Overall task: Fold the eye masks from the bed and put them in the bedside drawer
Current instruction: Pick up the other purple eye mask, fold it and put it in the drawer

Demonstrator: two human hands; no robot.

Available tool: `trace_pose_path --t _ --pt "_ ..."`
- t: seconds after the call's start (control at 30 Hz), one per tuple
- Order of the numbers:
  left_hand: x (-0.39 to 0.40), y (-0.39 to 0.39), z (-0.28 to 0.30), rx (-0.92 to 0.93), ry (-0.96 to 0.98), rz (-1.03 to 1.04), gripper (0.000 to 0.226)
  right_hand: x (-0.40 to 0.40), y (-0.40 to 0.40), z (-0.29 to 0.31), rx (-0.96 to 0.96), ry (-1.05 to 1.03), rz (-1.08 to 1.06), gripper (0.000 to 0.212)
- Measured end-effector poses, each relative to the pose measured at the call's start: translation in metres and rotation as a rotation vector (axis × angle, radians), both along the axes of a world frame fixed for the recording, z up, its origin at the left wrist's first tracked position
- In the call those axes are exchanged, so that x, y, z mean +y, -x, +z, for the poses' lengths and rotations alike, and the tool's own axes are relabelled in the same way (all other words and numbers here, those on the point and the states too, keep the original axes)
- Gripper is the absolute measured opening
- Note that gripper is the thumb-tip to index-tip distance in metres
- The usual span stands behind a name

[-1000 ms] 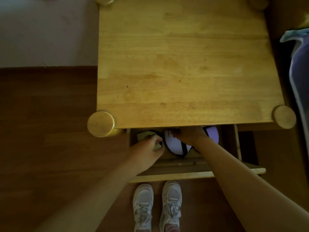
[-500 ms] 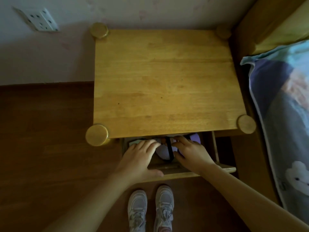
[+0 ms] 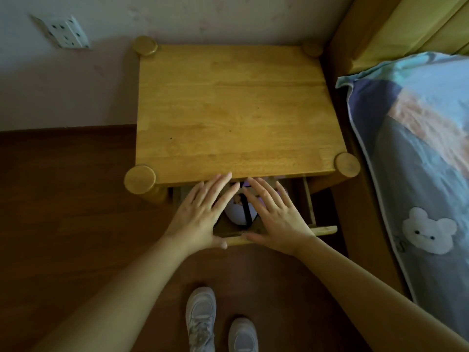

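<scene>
While hands (image 3: 238, 212) hover flat, eye mask (image 3: 237, 212) in drawer (image 3: 324, 229)

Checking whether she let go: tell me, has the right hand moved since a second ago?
Yes: right hand drew back from under the tabletop, toward the drawer front.

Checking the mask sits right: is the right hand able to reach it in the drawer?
Probably yes: the right hand hovers open above the eye mask in the open drawer, nothing between.
</scene>
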State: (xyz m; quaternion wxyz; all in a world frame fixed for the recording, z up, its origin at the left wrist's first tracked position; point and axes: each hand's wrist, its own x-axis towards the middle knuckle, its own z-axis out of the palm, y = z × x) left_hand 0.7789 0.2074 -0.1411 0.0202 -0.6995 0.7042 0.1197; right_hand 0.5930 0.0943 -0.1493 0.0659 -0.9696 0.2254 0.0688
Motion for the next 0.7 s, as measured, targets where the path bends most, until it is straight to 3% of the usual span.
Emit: trace_pose_path --t 0.2,0.33,0.53,0.7 --pt "-0.007 0.003 0.005 -0.16 -0.044 0.051 0.143 0.003 0.0 -0.002 0.065 0.073 -0.035 0.118" --pt "-0.011 0.002 0.011 -0.202 -0.031 0.026 0.133 -0.003 -0.009 0.002 0.069 0.145 -0.037 0.121" --pt "-0.027 -0.015 0.004 -0.174 0.174 -0.023 0.076 -0.017 -0.032 0.0 -0.086 0.282 -0.104 0.103" --pt "-0.043 -0.025 -0.007 -0.194 0.321 -0.118 0.041 -0.029 -0.045 -0.012 -0.23 0.408 -0.078 0.065"
